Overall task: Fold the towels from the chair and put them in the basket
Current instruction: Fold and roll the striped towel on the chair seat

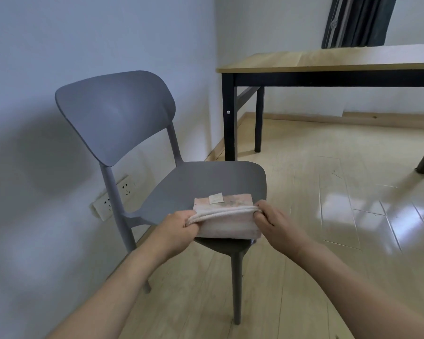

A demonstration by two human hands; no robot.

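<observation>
Your left hand (181, 225) and right hand (271, 220) each pinch an end of the pink towel's (227, 222) fold on the grey chair (206, 182).

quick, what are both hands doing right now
Left hand: pinching the left end of the pink towel.
Right hand: pinching its right end.

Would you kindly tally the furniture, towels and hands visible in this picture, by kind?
Chair: 1
Table: 1
Towel: 1, as far as the folds show
Hands: 2, left hand and right hand
Total: 5
</observation>
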